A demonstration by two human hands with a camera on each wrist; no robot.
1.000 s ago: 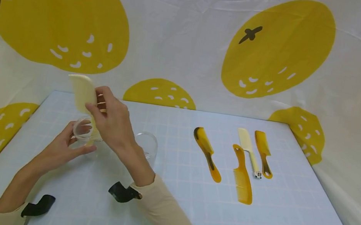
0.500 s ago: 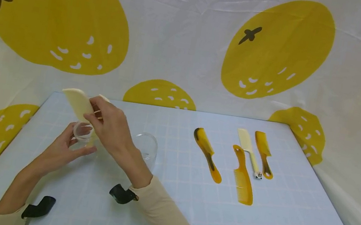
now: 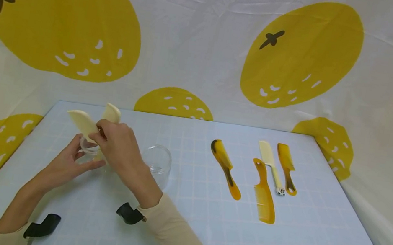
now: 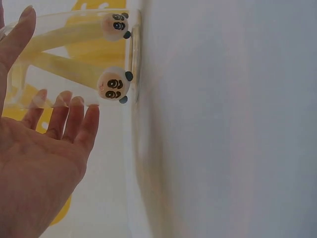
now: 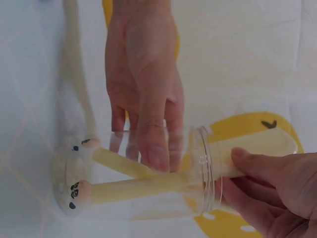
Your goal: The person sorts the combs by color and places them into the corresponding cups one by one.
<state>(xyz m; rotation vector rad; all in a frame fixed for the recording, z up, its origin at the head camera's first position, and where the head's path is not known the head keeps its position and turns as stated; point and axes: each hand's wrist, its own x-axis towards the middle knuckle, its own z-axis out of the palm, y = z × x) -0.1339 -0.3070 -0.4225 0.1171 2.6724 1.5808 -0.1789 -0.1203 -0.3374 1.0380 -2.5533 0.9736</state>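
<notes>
My left hand (image 3: pixel 69 167) holds a clear jar (image 5: pixel 116 210) at the left of the table, thumb on one side and fingers on the other. Two cream combs stand handle-down in it, their panda-face ends (image 4: pixel 113 84) low by the jar's base. Above the rim, my right hand (image 3: pixel 120 147) pinches one cream comb (image 3: pixel 82 122) by its broad toothed end. The other cream comb (image 3: pixel 112 113) sticks up behind the right hand, leaning the opposite way. In the right wrist view, the right thumb (image 5: pixel 255 161) presses on the comb just outside the jar's mouth.
A second clear container (image 3: pixel 157 161) stands right of the hands. Farther right lie a dark-streaked amber comb (image 3: pixel 226 167), an amber comb (image 3: pixel 264 198), a cream comb with a panda end (image 3: pixel 272 163) and a brown-handled amber comb (image 3: pixel 285 157). Fruit-print cloth (image 3: pixel 199 55) hangs behind.
My right hand has lowered its comb further into the jar, and the comb tilts more to the left. The second comb's top now shows behind the hand. The left hand stays put.
</notes>
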